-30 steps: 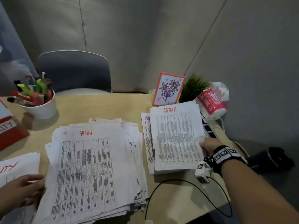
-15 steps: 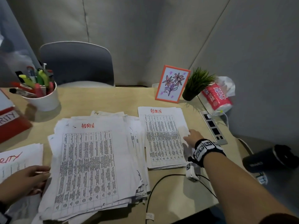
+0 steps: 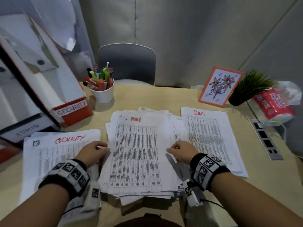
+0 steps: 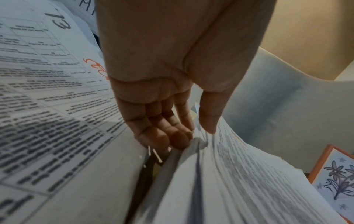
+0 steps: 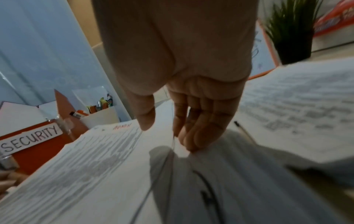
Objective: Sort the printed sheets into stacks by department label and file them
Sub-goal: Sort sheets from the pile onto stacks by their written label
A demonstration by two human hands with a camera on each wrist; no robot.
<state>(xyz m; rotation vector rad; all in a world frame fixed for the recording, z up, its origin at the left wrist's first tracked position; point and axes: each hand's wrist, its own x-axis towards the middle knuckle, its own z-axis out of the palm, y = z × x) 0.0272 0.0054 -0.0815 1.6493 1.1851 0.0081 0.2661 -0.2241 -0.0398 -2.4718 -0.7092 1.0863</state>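
The middle pile (image 3: 136,154), a thick, uneven heap of printed sheets with a top sheet marked ADMIN in red, lies on the table (image 3: 164,99) and serves as landmark. The left hand (image 3: 93,151) grips its left edge, thumb on top and fingers (image 4: 164,136) curled under the lifted sheets. The right hand (image 3: 180,151) holds its right edge, thumb above the top sheet and fingers (image 5: 199,136) tucked beneath. Left of the pile lies the SECURITY stack (image 3: 59,154); right of it, the ADMIN stack (image 3: 211,138). Behind and left of the pile leans a SECURITY binder (image 3: 72,110); behind it stands a pen cup (image 3: 103,94).
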